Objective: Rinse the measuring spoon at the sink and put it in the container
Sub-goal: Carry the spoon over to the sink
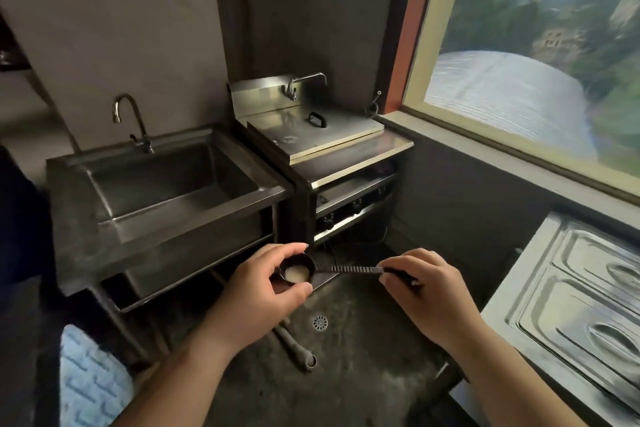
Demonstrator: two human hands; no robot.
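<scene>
A black measuring spoon (349, 269) with a pale residue in its bowl is held level in front of me, above the floor. My left hand (263, 284) cups the spoon's round bowl between thumb and fingers. My right hand (420, 291) pinches the far end of its ribbed handle. The steel sink (114, 215) with a curved faucet (133, 121) stands ahead and to the left, its basin dry and no water running. No container for the spoon is visible.
A steel appliance with a lidded top (315, 132) and its own tap stands right of the sink. A steel counter (581, 291) runs along my right under a large window. A floor drain (319, 322) and a loose pipe (294, 345) lie below my hands.
</scene>
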